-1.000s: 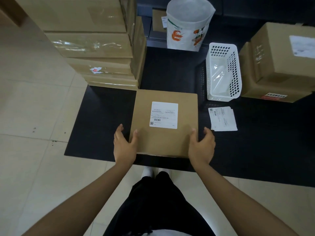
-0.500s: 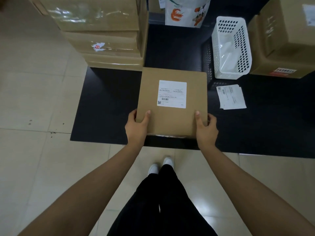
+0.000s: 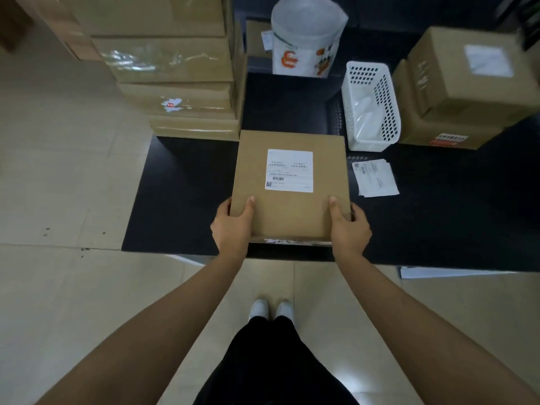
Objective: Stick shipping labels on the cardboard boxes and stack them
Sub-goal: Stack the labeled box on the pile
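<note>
A flat square cardboard box [image 3: 292, 211] lies near the front edge of the black table [image 3: 181, 200], with a white shipping label [image 3: 289, 170] stuck on its top. My left hand [image 3: 232, 226] grips the box's near left corner, thumb on top. My right hand [image 3: 347, 229] grips the near right corner the same way. A small pile of loose labels [image 3: 375, 178] lies on the table just right of the box. A tall stack of taped cardboard boxes [image 3: 175, 77] stands at the back left.
A white perforated basket [image 3: 371, 106] lies behind the loose labels. Two stacked cardboard boxes [image 3: 461, 92] sit at the far right. A white printed bag [image 3: 306, 39] stands at the back. Tiled floor lies left of and before the table.
My hands went from resting open beside the box to gripping its near corners with thumbs on top. The view has shifted a little; whether the box has left the table is unclear.
</note>
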`<state>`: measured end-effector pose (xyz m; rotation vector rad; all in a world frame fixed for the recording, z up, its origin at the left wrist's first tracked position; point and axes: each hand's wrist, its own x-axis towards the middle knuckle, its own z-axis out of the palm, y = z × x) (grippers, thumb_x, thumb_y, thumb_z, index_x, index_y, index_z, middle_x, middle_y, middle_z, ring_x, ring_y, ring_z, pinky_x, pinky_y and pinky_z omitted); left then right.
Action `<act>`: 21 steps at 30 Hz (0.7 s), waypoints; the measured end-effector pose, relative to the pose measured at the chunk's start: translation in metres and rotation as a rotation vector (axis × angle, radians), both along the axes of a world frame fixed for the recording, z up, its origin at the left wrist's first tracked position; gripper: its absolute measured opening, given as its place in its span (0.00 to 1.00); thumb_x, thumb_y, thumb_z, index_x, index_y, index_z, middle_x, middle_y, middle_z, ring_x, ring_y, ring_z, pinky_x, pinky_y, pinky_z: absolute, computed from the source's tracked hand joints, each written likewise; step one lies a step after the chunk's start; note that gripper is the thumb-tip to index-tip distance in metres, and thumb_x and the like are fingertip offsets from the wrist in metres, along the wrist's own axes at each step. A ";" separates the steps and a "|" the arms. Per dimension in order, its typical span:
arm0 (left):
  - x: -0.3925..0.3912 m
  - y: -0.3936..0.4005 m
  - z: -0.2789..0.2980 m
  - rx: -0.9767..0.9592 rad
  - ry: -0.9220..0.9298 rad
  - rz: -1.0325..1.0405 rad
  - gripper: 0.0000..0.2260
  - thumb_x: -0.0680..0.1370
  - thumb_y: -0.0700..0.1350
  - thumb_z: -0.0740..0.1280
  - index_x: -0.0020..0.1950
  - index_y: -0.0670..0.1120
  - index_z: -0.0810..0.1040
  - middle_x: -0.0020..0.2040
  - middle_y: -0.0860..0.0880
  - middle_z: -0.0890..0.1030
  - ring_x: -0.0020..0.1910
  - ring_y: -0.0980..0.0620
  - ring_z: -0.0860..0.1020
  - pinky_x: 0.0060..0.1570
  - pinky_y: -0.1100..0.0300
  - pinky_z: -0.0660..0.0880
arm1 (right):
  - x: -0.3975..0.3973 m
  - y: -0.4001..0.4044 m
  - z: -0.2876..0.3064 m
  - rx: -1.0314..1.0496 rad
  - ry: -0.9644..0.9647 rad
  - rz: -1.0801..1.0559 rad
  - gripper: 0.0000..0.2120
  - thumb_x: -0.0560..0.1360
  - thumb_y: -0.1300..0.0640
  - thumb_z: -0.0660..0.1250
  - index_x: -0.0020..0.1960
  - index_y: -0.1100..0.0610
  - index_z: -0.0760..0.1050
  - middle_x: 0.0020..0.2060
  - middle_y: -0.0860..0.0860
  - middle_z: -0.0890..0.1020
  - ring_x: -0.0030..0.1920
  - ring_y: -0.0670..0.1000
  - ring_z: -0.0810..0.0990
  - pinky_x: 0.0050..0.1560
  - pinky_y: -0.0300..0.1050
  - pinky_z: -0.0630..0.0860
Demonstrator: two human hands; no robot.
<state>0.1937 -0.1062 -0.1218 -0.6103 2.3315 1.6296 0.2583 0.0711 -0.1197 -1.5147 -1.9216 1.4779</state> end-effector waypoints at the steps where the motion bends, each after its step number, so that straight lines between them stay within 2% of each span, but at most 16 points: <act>1: 0.000 0.004 0.007 -0.004 0.010 -0.003 0.25 0.74 0.58 0.69 0.68 0.47 0.73 0.54 0.53 0.76 0.50 0.54 0.74 0.50 0.61 0.71 | 0.001 0.003 0.008 0.004 0.011 0.001 0.26 0.72 0.41 0.70 0.65 0.53 0.75 0.54 0.48 0.78 0.52 0.47 0.75 0.58 0.44 0.73; 4: -0.002 0.015 0.026 0.005 0.030 -0.018 0.26 0.74 0.59 0.69 0.68 0.48 0.72 0.54 0.52 0.77 0.49 0.54 0.74 0.48 0.60 0.71 | 0.004 0.014 0.030 0.009 0.033 -0.007 0.25 0.72 0.40 0.70 0.64 0.52 0.76 0.55 0.48 0.79 0.52 0.47 0.75 0.55 0.42 0.72; 8: 0.004 0.042 0.050 0.018 0.077 -0.072 0.26 0.74 0.60 0.68 0.67 0.48 0.73 0.53 0.53 0.78 0.48 0.54 0.75 0.46 0.59 0.72 | 0.021 0.038 0.057 0.040 0.079 -0.042 0.23 0.73 0.41 0.69 0.62 0.52 0.76 0.48 0.45 0.77 0.49 0.46 0.74 0.50 0.42 0.71; 11: 0.017 0.065 0.065 0.009 0.097 -0.084 0.26 0.74 0.61 0.68 0.67 0.49 0.73 0.50 0.55 0.76 0.47 0.54 0.75 0.45 0.59 0.72 | 0.036 0.062 0.069 0.065 0.079 -0.052 0.25 0.73 0.39 0.68 0.64 0.52 0.75 0.52 0.48 0.78 0.50 0.48 0.74 0.51 0.44 0.70; 13: 0.028 0.083 0.072 -0.014 0.110 -0.095 0.25 0.74 0.61 0.67 0.66 0.49 0.73 0.51 0.54 0.77 0.47 0.54 0.75 0.45 0.58 0.72 | 0.049 0.080 0.074 0.075 0.075 -0.048 0.25 0.73 0.39 0.67 0.64 0.53 0.75 0.56 0.50 0.79 0.51 0.49 0.74 0.52 0.45 0.70; 17: 0.054 0.132 0.085 -0.094 0.160 -0.147 0.25 0.74 0.62 0.65 0.66 0.49 0.73 0.53 0.52 0.79 0.45 0.53 0.73 0.46 0.58 0.71 | 0.079 0.126 0.077 0.079 0.077 -0.064 0.24 0.74 0.39 0.67 0.63 0.53 0.76 0.55 0.51 0.80 0.49 0.50 0.74 0.50 0.45 0.70; 21: 0.094 0.195 0.091 -0.112 0.173 -0.168 0.24 0.75 0.62 0.65 0.65 0.49 0.73 0.45 0.55 0.75 0.44 0.52 0.75 0.45 0.57 0.72 | 0.119 0.189 0.079 0.074 0.072 -0.055 0.23 0.74 0.38 0.66 0.61 0.52 0.77 0.54 0.51 0.80 0.50 0.51 0.75 0.54 0.50 0.74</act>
